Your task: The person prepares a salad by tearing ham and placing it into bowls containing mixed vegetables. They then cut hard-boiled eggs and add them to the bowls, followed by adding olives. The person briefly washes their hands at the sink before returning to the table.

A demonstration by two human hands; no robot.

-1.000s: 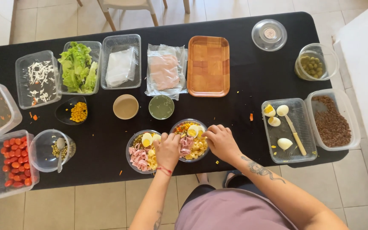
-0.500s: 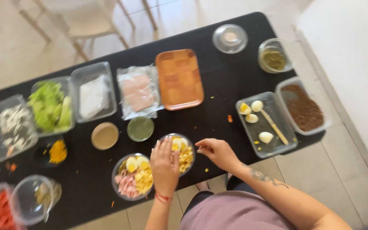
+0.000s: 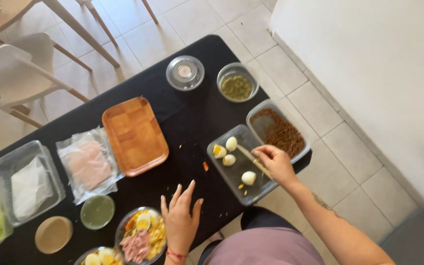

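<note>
the right hand (image 3: 273, 163) sits right of centre in the frame, fingers curled narrowly around the handle of a knife (image 3: 253, 161) that lies slanting across a clear plastic tray (image 3: 224, 169). in that tray are egg pieces (image 3: 230, 144): one at the upper left showing yolk, two white ones beside it, and another white one lower down near the hand. just to the upper right, touching the tray's side, stands a second container of brown grains (image 3: 283, 132).

the left hand (image 3: 180, 221) is at the lower middle of the frame, spread wide with fingers apart, palm down over the black bench (image 3: 192, 110), holding nothing. its wrist wears a red string bracelet. just left of it is a glass bowl of salad (image 3: 142, 234) with egg, ham strips and corn, and another such bowl shows at the bottom edge.

further left are a small green sauce dish (image 3: 97, 212), a tan one (image 3: 53, 234), a packet of sliced meat (image 3: 88, 164) and a wooden tray (image 3: 134, 135). at the top of the bench stand a round lid (image 3: 185, 72) and a bowl of olives (image 3: 237, 82).
</note>
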